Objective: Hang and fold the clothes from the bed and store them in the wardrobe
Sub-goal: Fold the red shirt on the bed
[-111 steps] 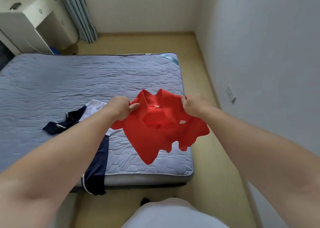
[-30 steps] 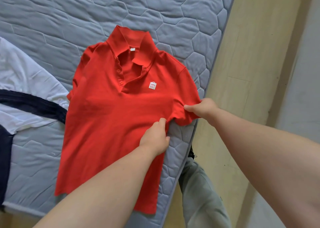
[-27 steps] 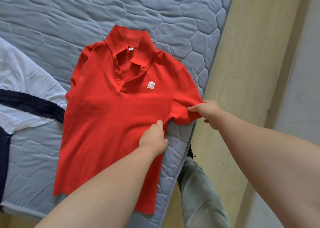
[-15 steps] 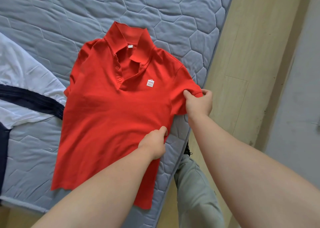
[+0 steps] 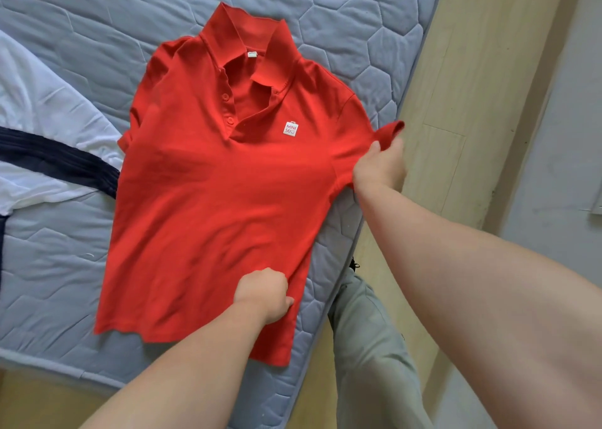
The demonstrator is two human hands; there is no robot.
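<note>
Cloth fills both my hands. The red polo shirt (image 5: 211, 200) lies face up and spread flat on the grey quilted mattress (image 5: 342, 21), collar away from me, placket open, with a small white logo patch (image 5: 290, 128) on the chest. It sits near the mattress's right edge, its hem close to the near edge. My right hand (image 5: 379, 164) has its fingers curled round the sleeve (image 5: 387, 132) on that side, and the cuff stands up off the bed. My left hand (image 5: 264, 295) is curled too, pinching the shirt's side edge low down, near the hem. By the other sleeve lies a white garment with navy bands (image 5: 39, 109); whether it touches the red cloth or slips under it, I cannot tell. Beyond the mattress runs a pale wooden floor (image 5: 456, 70), and my grey trouser leg (image 5: 368, 347) stands close by the bed.
</note>
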